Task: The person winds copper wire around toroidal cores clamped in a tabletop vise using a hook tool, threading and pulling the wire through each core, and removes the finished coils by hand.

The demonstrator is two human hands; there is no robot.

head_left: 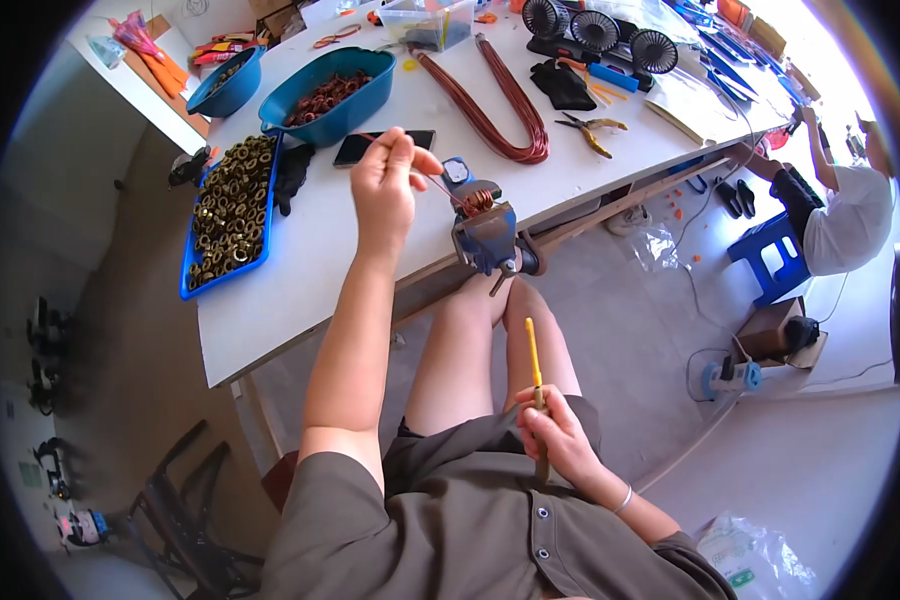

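While the left hand [388, 185] pinches a thin copper wire [442, 187] just left of the vise [486, 240], fingertips together, the coil [478, 204] it runs to sits atop the vise. Nearer the body than the vise, the right hand [558, 430] is closed around a yellow-tipped tool [535, 370] (tip pointing vise-ward). Beyond the vise, bundled red-brown wires [530, 154] lie on the bench [300, 270].

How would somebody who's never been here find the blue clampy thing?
Start at the big white table and follow its near edge to the person's knees. There stands a chunky blue vise, with a coil of coppery wire at its top. Unlike the flat blue tray full of rings, it has a thin metal bar sticking out below.
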